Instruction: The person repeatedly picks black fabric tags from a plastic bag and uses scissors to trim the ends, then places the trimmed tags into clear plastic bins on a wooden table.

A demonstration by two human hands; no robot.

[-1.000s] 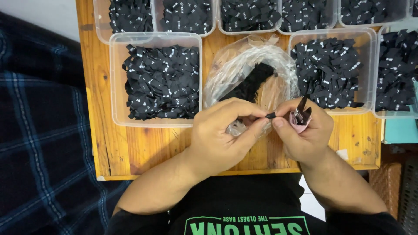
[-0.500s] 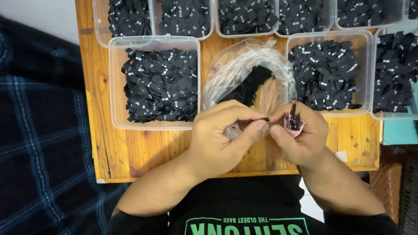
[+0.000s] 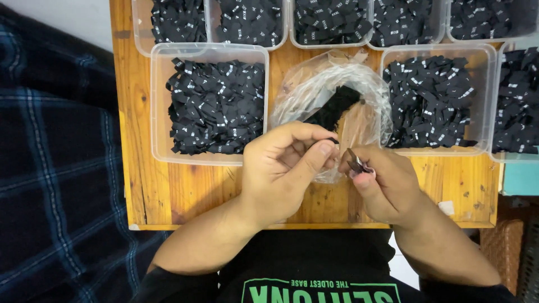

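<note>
My left hand (image 3: 283,168) pinches a small black fabric label (image 3: 332,140) between thumb and forefinger. My right hand (image 3: 387,182) grips small pink-handled snips (image 3: 356,163), their blades pointing up and left toward the label. Both hands hover over the near edge of a wooden board (image 3: 179,193). Just behind them lies a clear plastic bag (image 3: 314,92) with a bunch of black labels (image 3: 337,106) inside.
Clear plastic tubs full of black labels stand on the board: one at the left (image 3: 210,106), one at the right (image 3: 435,101), another at the far right (image 3: 516,101), and a row along the back (image 3: 331,22). Dark plaid cloth (image 3: 56,168) lies at the left.
The snips have dropped lower in my right hand, with less of the blades showing. My left hand has slid slightly right, its thumb pressing the label.
</note>
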